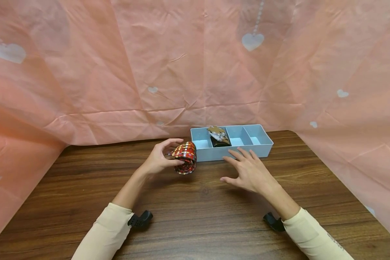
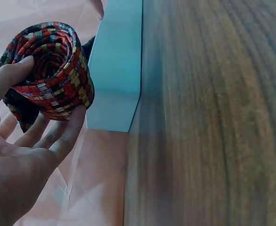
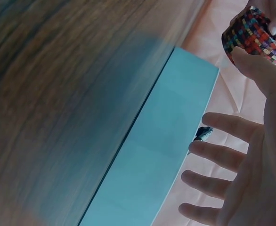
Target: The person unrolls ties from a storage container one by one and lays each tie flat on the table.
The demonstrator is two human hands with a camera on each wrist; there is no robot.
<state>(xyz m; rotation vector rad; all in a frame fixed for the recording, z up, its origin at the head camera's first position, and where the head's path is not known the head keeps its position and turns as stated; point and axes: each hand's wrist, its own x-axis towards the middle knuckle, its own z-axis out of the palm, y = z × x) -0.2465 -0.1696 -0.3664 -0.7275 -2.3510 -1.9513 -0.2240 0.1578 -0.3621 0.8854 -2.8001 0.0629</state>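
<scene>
At eight o'clock from the blue divided box, a red checked roll of cloth is held above the wooden table by the left hand, its thumb laid against the coiled end and its fingers curved round the outside. A loose pointed end is seen at seven o'clock of the coil in the left wrist view, so the wrap is best kept snug there, lest the winding slip open. Pressure should be spread evenly; if the core were pushed by the thumb, the coil would likely telescope. Whether the box is touched by the roll cannot quite be told from these angles. The right hand is spread, with nothing grasped, between three and four o'clock from the roll; the box could be steadied by it. Contact with the patterned bundle, set in the second compartment counting from nine o'clock, is best avoided.
</scene>
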